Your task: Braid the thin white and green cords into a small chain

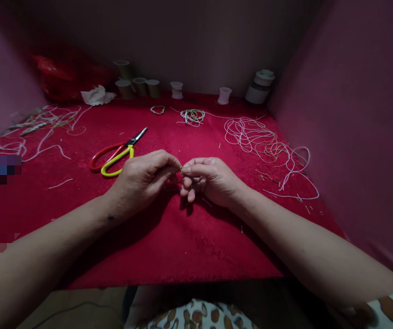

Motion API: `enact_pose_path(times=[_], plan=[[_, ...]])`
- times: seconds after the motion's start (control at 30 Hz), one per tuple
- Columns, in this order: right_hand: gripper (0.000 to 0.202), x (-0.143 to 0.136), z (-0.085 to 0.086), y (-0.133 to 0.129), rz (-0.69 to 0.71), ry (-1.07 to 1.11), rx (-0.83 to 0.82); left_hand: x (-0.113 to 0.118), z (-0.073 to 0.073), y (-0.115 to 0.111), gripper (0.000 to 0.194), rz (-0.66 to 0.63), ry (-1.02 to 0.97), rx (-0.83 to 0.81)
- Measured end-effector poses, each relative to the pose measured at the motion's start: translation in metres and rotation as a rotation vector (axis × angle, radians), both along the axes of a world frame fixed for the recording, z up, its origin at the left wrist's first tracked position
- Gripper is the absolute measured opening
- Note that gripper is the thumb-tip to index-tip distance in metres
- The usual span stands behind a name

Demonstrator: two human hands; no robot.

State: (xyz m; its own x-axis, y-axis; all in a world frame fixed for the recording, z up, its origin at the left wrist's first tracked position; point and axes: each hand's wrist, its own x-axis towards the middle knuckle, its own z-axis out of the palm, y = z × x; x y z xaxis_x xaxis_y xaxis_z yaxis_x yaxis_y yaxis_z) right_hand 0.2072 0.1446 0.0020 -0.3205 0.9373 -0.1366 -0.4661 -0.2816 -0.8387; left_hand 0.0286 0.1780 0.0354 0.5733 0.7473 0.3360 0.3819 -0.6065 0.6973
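My left hand (148,176) and my right hand (210,178) meet above the middle of the red cloth. Between their fingertips is a small piece of yellow-green cord (181,169), pinched from both sides. Most of the cord is hidden by my fingers, so its full shape cannot be made out. The lower fingers of my right hand curl beneath it. Just beyond my left hand lies a pair of scissors (117,157) with one red and one yellow handle, its blades pointing away to the right.
Tangled pale cord (251,137) spreads at the right, and another tangle (52,121) at the left. Braided cord loops (192,115) lie farther back. Several spools (124,89), a lidded jar (259,87), crumpled tissue (97,96) and a red plastic bag (59,75) line the back of the red cloth (169,256).
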Motion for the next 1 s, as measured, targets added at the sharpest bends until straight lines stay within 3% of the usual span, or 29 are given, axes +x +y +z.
enact_pose_path(times=[0.47, 0.73, 1.0], plan=[[0.007, -0.0013, -0.0003, -0.0018, -0.016, -0.014, 0.004, 0.0012, 0.0010, -0.0012, 0.013, 0.002, 0.042, 0.069], [0.006, -0.0034, -0.0001, -0.0016, -0.045, -0.018, 0.013, -0.0011, -0.0055, -0.0017, 0.013, -0.001, 0.048, 0.106], [0.007, -0.0039, -0.0019, -0.0020, -0.043, -0.042, 0.026, -0.0009, -0.0066, -0.0057, 0.010, 0.038, 0.114, 0.294]])
